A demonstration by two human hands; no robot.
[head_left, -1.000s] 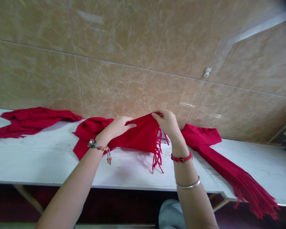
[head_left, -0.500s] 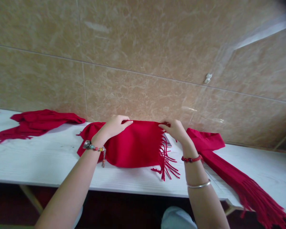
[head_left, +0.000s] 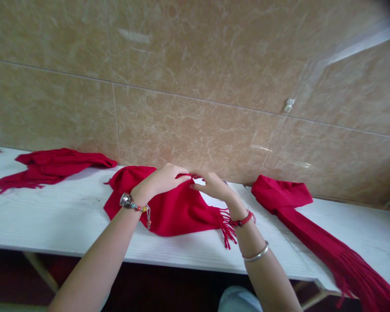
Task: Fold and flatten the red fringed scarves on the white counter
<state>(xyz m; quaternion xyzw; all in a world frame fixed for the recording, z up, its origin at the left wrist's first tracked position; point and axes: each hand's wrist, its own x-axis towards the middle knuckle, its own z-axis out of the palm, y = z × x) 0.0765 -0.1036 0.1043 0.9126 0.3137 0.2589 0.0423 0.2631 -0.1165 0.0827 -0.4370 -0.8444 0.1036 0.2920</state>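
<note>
A red fringed scarf (head_left: 182, 212) lies on the white table in front of me, its upper edge raised and drawn together. My left hand (head_left: 165, 178) is closed on that upper edge, thumb against fingers. Close beside it, my right hand (head_left: 212, 186) pinches the same edge near its right corner; the fingertips of both hands almost meet. The scarf's fringe spreads toward my right wrist. Part of the cloth is hidden behind my left hand and forearm.
A second red scarf (head_left: 61, 167) lies crumpled at the left. A third red scarf (head_left: 282, 193) is at the right, its fringed end hanging over the front edge of the white table (head_left: 52, 221). A marbled tile wall (head_left: 195, 130) rises behind, with a small white figure (head_left: 289, 105) on it.
My right hand has moved left along the upper edge, bringing the scarf's right corner toward my left hand. My left hand has shifted slightly right. The cloth between them has bunched up.
</note>
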